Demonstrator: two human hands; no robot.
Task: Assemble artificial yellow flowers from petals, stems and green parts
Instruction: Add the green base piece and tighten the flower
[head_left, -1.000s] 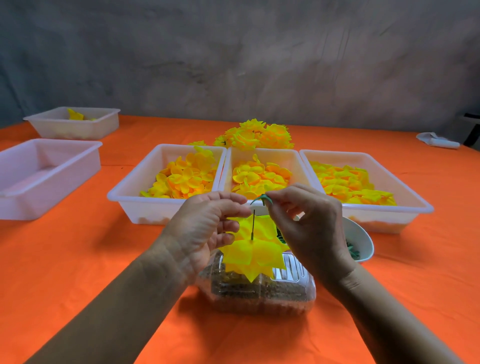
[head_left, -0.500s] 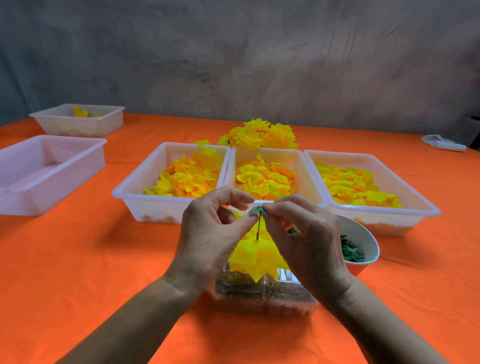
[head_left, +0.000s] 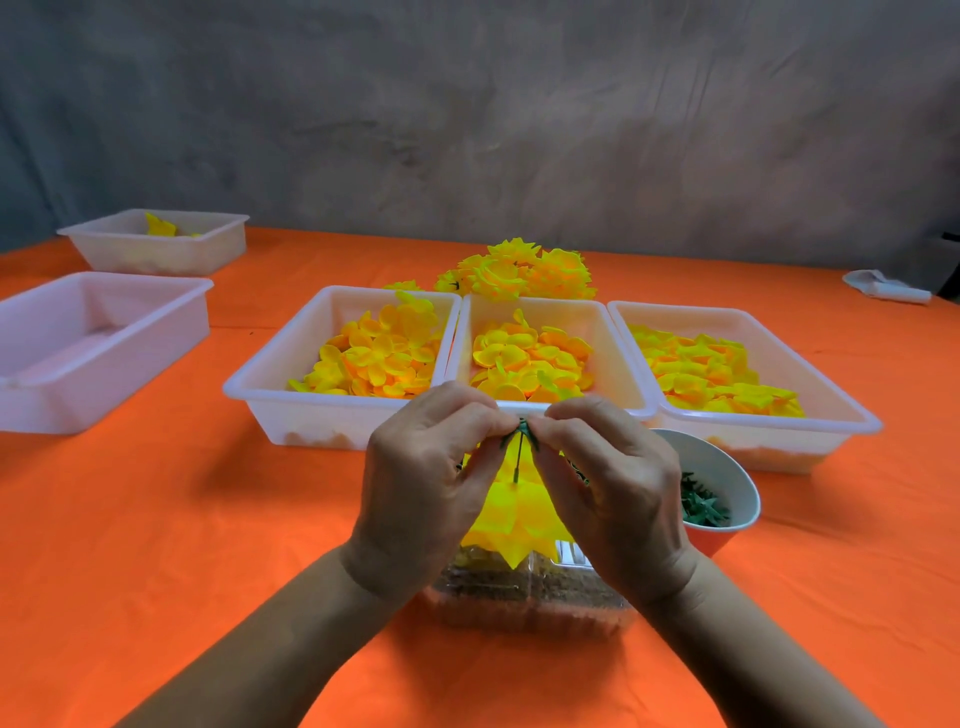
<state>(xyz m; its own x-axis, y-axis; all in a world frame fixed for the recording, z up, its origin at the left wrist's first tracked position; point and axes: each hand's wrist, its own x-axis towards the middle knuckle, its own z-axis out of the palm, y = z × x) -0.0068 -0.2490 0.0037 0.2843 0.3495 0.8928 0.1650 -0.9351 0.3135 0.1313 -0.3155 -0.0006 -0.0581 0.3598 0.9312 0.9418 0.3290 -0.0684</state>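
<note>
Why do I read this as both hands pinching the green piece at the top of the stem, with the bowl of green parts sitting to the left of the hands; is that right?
Nearly. Both the left hand and right hand do pinch the green piece at the top of the stem, but the bowl of green parts sits to the right of the hands, as the head view shows.

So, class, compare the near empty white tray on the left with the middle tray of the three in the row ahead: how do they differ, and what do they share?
The near-left tray holds no petals; the middle tray is heaped with rounded yellow petals. The near-left tray stands alone on the orange cloth; the middle tray sits tight between two neighbouring petal trays. The hands partly hide the middle tray's front rim; the near-left tray's is unobstructed. Both are white, rectangular, rimmed plastic trays.
</note>
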